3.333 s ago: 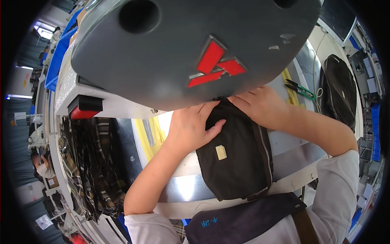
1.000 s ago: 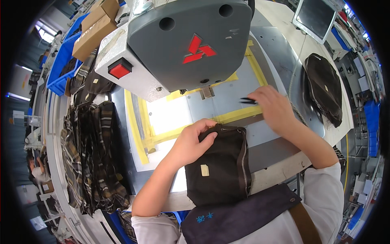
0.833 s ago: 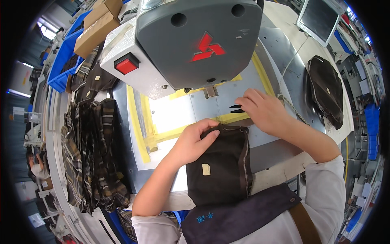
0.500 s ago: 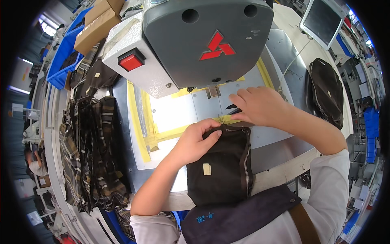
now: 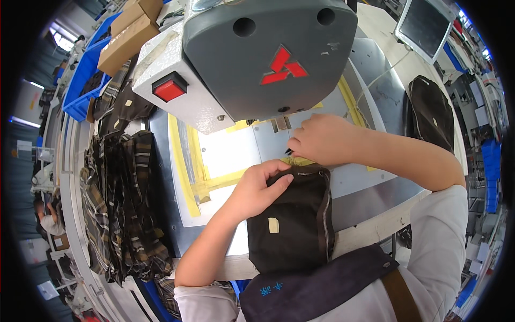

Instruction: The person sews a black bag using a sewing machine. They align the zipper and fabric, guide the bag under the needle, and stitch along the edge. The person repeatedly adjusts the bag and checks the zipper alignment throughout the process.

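Observation:
A dark brown zippered fabric pouch hangs over the front edge of the sewing machine's table, with a small pale label on its face. My left hand is closed on its upper edge, the thumb lying on top near one end of the zipper. Just above that edge, my right hand is closed round small thread snips. Only their dark blade tips show beyond my fingers, close to fine threads at the pouch's top. My palm hides the rest of the snips.
The grey machine head with a red switch overhangs the yellow-taped plate. Plaid and dark fabric pieces are piled at left. Another brown pouch lies at right, below a screen. Blue bins stand far left.
My right hand has moved left and slightly down, bringing the snips' tips nearer the pouch's top edge. My left hand and the pouch stay almost where they were.

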A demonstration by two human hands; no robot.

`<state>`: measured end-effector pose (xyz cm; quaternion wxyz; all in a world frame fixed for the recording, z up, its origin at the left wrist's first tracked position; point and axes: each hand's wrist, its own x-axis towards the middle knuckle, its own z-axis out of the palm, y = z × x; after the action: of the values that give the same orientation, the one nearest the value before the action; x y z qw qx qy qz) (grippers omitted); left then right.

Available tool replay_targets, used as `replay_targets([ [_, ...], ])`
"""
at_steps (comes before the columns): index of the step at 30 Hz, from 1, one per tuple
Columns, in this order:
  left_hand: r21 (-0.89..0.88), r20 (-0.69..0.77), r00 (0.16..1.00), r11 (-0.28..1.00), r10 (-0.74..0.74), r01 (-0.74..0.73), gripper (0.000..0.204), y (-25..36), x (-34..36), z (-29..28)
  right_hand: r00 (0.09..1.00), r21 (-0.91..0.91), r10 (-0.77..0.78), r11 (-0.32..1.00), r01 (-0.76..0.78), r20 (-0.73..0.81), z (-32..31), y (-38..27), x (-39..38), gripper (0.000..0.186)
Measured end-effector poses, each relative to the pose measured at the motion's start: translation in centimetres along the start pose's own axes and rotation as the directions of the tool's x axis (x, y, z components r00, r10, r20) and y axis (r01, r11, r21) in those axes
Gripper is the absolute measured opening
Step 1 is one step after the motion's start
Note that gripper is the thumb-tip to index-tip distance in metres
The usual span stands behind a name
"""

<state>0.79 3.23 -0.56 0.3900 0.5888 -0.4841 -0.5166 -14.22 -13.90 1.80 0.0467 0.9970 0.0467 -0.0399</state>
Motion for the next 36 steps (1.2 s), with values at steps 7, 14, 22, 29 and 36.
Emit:
replay_targets([
  [7,-0.121,-0.113,0.994,0.993,-0.002,-0.012,0.013,-0.1,-0.3,0.5,0.845,0.136,0.359,0.933,-0.333,-0.397,1.6,1.0,-3.0,0.022],
  [14,0.101,-0.200,0.931,0.952,0.305,-0.290,0.010,-0.7,0.7,1.2,0.809,0.716,0.428,0.698,-0.013,-0.402,2.8,-4.4,-3.6,0.013],
  [22,-0.074,-0.220,0.974,0.995,0.055,-0.072,0.008,-0.5,-0.1,1.2,0.805,0.905,0.534,0.425,0.011,-0.261,2.5,-4.3,-3.8,0.015],
  [29,-0.179,-0.167,0.986,0.983,-0.003,-0.027,0.008,-0.5,0.0,0.9,0.815,0.915,0.525,0.403,0.016,-0.245,3.2,-4.2,-4.0,0.017],
  [36,-0.284,-0.174,0.984,0.956,0.023,-0.073,0.013,-0.5,0.2,1.2,0.773,0.940,0.592,0.340,0.017,-0.228,2.8,-4.8,-3.7,0.018],
])
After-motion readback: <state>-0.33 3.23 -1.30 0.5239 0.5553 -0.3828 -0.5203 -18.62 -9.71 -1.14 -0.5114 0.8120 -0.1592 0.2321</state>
